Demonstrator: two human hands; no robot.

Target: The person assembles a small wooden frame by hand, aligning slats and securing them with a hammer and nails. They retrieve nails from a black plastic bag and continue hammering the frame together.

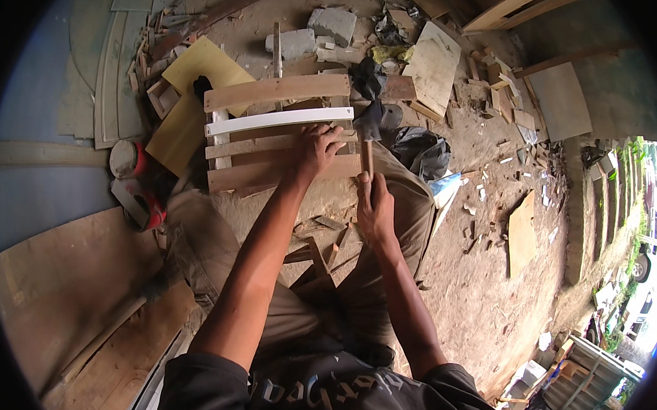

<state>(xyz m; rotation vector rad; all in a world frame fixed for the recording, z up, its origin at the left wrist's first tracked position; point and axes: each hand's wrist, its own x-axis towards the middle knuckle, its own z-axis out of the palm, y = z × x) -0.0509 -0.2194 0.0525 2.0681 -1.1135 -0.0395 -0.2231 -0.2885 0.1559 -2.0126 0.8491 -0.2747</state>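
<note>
In front of me, a slatted wooden frame [275, 89] lies between my knees, with one white-painted slat [273, 122] among several bare brown ones. My left hand [318, 149] bends its fingers over a narrow wooden slat [246, 151], near that slat's right end. Whether a nail sits between those fingertips is too small to see. Closed round a wooden handle, my right hand [377, 207] grips a hammer [369, 144]. The hammer's dark head is up by the frame's right edge, beside the end of the white slat.
Plywood pieces [175, 134] and red-and-white cans [127, 159] stand to the left. Concrete blocks [332, 27] lie beyond the frame. Black plastic [420, 152] is by my right knee. Offcuts [326, 253] litter the ground between my legs; a flat board [521, 234] lies farther right.
</note>
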